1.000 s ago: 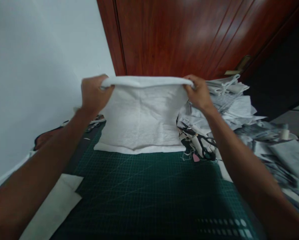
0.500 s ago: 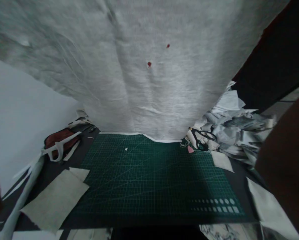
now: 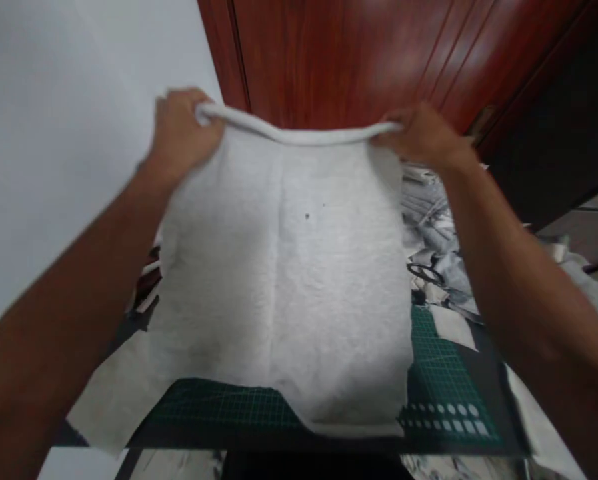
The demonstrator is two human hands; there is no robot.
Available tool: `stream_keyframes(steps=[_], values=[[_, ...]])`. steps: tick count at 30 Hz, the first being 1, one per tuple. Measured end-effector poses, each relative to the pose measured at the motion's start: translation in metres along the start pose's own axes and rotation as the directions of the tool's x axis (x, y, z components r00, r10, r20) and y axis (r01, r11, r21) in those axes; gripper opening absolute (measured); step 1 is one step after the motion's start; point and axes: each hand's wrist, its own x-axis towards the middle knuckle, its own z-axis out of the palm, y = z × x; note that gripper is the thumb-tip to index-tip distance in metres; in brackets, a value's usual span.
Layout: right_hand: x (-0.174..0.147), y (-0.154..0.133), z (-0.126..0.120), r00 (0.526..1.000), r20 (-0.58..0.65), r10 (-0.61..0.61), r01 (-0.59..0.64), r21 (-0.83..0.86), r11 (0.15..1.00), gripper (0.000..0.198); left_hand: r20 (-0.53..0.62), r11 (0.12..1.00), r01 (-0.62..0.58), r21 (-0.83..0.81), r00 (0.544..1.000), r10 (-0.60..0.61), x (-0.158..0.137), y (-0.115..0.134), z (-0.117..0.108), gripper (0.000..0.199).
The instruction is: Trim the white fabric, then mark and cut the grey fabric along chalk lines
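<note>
A whitish-grey piece of fabric [image 3: 329, 280] hangs upright in front of me, its top edge folded or rolled over. Two small dark holes show near its middle. My left hand [image 3: 186, 130] grips the upper left corner, fingers closed around the rolled edge. At the upper right corner my right hand [image 3: 419, 133], slightly blurred, pinches the same edge. The fabric's lower edge hangs unevenly over a green cutting mat [image 3: 229, 403], hiding most of it.
Heaped fabric scraps [image 3: 431, 220] lie to the right, with black-handled scissors [image 3: 425, 273] among them. A pale fabric piece [image 3: 123, 393] rests at the left front, another [image 3: 453, 327] on the mat's right edge. Behind stands a reddish-brown wooden door [image 3: 329, 60]; a white wall [image 3: 79, 100] is on the left.
The fabric, earlier close up and filling the upper view, is now lower and farther off. Both hands have come into view holding its top corners, and the door now shows behind.
</note>
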Motion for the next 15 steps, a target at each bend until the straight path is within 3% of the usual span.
stream_keyframes(steps=[4,7,10,12,15], values=[[-0.019,0.018,0.106,0.982,0.103,0.159,-0.149,-0.105,0.983,0.034,0.238,0.997,0.079,-0.011,0.969,-0.074,-0.062,0.019,0.106,0.033],[-0.035,0.035,0.165,0.974,0.114,0.194,-0.178,-0.136,0.974,0.04,0.346,0.997,0.076,-0.015,0.936,-0.066,-0.092,0.022,0.159,0.037],[-0.046,0.038,0.189,0.984,0.063,0.166,-0.155,-0.156,0.976,0.034,0.374,0.998,0.058,-0.036,0.926,-0.04,-0.104,0.023,0.171,0.032],[-0.053,0.029,0.192,0.994,0.022,0.106,-0.101,-0.164,0.981,0.039,0.364,0.997,0.019,-0.08,0.931,0.011,-0.11,0.028,0.162,0.036],[-0.068,0.001,0.198,0.995,0.016,-0.098,0.099,-0.11,0.989,0.047,0.347,0.973,-0.111,-0.201,0.921,0.177,-0.136,0.046,0.142,0.053]])
